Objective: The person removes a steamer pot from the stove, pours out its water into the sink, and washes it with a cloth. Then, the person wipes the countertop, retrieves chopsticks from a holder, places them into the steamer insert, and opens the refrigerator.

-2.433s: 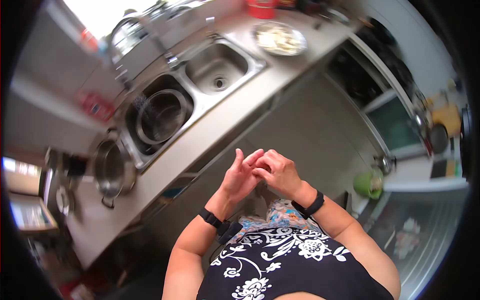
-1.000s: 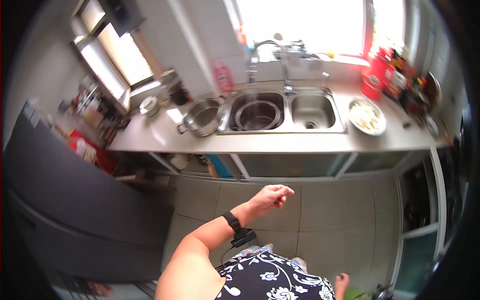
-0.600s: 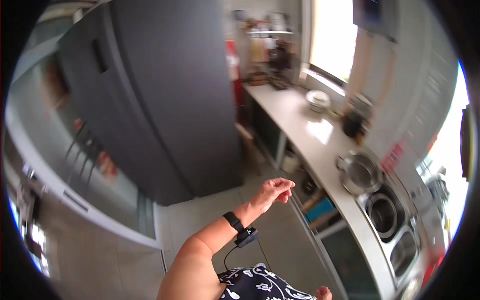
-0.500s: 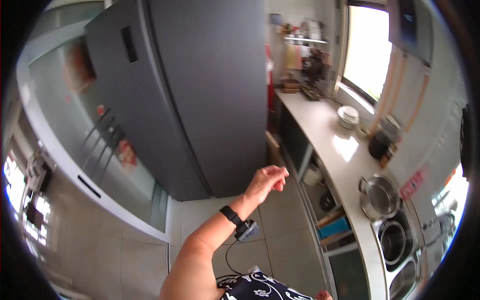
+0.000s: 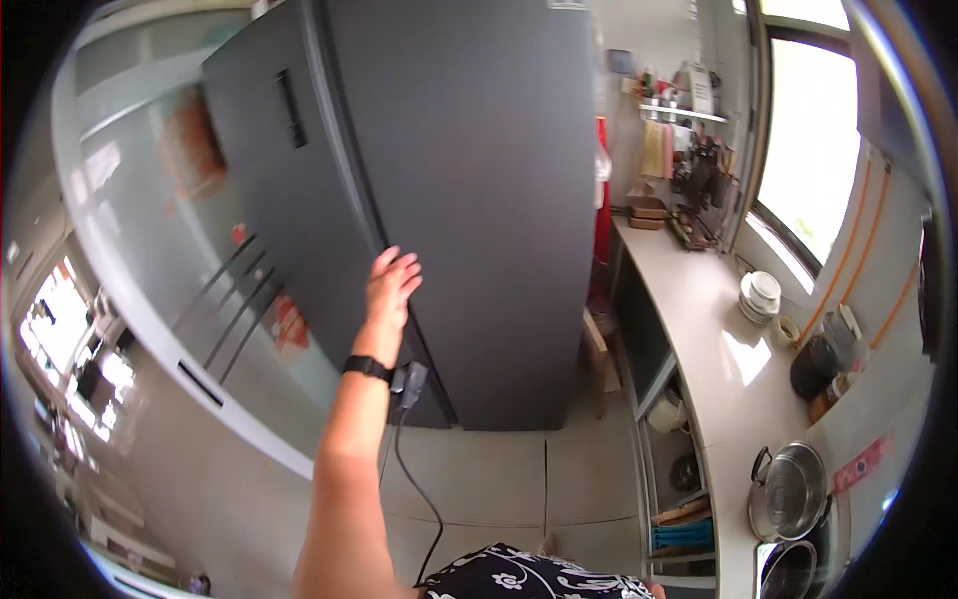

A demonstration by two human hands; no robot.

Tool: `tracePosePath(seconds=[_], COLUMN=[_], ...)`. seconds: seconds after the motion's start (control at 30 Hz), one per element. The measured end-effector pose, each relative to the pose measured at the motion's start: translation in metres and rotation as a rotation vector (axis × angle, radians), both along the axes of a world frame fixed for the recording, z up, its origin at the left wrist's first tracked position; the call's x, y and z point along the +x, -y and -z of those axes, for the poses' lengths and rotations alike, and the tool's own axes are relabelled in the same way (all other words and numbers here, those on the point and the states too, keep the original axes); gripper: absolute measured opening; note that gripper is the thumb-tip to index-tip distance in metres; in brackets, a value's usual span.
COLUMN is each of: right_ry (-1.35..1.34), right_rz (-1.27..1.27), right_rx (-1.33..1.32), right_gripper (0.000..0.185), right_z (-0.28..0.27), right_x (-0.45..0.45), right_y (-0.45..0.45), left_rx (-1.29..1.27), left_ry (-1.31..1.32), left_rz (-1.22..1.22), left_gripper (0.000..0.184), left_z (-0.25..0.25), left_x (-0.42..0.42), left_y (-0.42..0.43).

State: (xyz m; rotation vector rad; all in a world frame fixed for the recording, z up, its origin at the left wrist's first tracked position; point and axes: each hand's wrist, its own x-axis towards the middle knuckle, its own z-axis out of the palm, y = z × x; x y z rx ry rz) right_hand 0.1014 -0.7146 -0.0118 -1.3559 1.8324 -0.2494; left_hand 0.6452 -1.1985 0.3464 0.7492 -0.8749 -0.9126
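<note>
My left hand (image 5: 389, 285) reaches forward with its fingers apart and nothing in them. It is at the seam between the two doors of a tall dark grey refrigerator (image 5: 469, 190); whether the fingertips touch it I cannot tell. On that wrist are a black band (image 5: 368, 367) and a small grey device (image 5: 409, 379) with a black cable (image 5: 419, 489) hanging down. Of my right hand (image 5: 657, 591) only a sliver of skin shows at the bottom edge, its fingers hidden.
A white counter (image 5: 689, 299) runs along the right, bearing stacked bowls (image 5: 760, 295), a dark container (image 5: 816, 364) and a steel pot (image 5: 788, 489). Open shelves (image 5: 664, 464) lie below it. A sliding glass door (image 5: 150, 260) stands left, and tiled floor (image 5: 499, 489) lies ahead.
My left hand has moved left and up to the refrigerator's door seam, and its fingers have spread from a loose curl. The view has shifted, so the counter sits further right.
</note>
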Motion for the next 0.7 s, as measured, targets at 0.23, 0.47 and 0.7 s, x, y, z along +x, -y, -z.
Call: tracePosePath(seconds=[0.23,0.47,0.7], right_ry=[-0.331,-0.566,-0.137], right_rz=[-0.128,-0.061,0.006], right_rx=[-0.043,-0.101,-0.266], right_gripper=[0.03,0.023,0.026], right_z=[0.073,0.012,-0.038], right_x=[-0.048,-0.031,0.027], right_y=[0.02,0.161,0.256], left_rx=[0.164,0.114,0.27], left_ry=[0.162,0.518,0.405], left_rz=[-0.233,0.138,0.855], left_gripper=[0.073,0.051,0.043], left_z=[0.023,0.039,0.099], left_x=[0.024,-0.035,-0.228], left_y=[0.079,0.072,0.106])
